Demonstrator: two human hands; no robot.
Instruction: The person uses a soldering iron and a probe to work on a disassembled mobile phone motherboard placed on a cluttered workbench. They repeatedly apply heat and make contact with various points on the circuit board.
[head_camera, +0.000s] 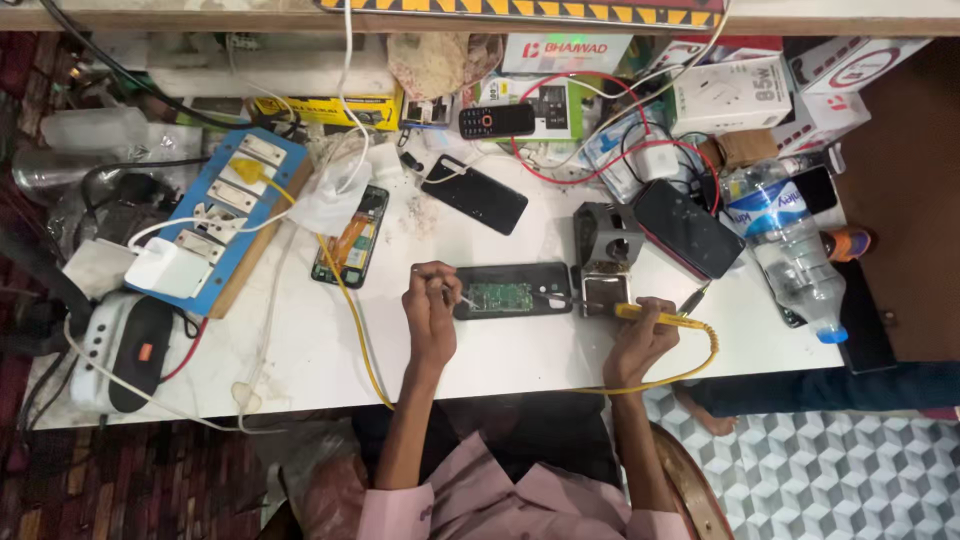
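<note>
Pink sleeves (480, 500) reach up over the white desk (300, 350). The left hand (432, 305), grip pinched shut on thin tweezers (458, 294), touches the opened phone (512, 291) lying mid-desk. The right hand (640, 335), grip wrapped round a yellow soldering iron (655, 316), points its tip at the phone's right end, beside the iron stand (606, 255).

Plastic water bottle (790, 245), blue switchboard (225, 215), keypad phone (497, 120), white boxes (730, 95)

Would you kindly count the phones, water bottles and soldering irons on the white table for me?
Phones: 6, including the opened phone under the left hand.
Water bottles: 1, the clear bottle.
Soldering irons: 1, the yellow iron in the right hand.
Total: 8
</note>
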